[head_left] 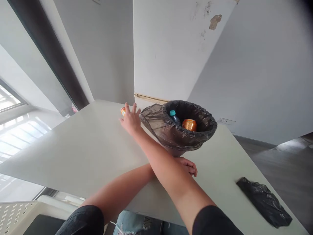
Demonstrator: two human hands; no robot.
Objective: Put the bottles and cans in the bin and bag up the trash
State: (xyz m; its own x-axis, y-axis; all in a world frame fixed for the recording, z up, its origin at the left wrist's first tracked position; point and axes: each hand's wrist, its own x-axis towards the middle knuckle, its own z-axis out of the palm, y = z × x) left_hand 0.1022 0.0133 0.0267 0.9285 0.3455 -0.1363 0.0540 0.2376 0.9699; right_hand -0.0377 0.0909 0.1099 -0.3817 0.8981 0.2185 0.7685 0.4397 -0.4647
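My arms cross over the table, the right one on top. My right hand (130,121) is stretched out to the far left, fingers spread, just beside an orange-and-white can (123,111) partly hidden behind them; contact is unclear. My left hand (187,165) rests on the table in front of the bin, partly under my right forearm, with its fingers curled and nothing visible in them. A bin lined with a dark plastic bag (188,142) stands near the far edge. Inside it are an orange can (189,125) and a bottle with a teal cap (172,113).
A folded black plastic bag (265,202) lies at the right of the white table (80,140). Walls stand behind the table. A cream perforated basket (17,215) is at the lower left, beside the table's near edge.
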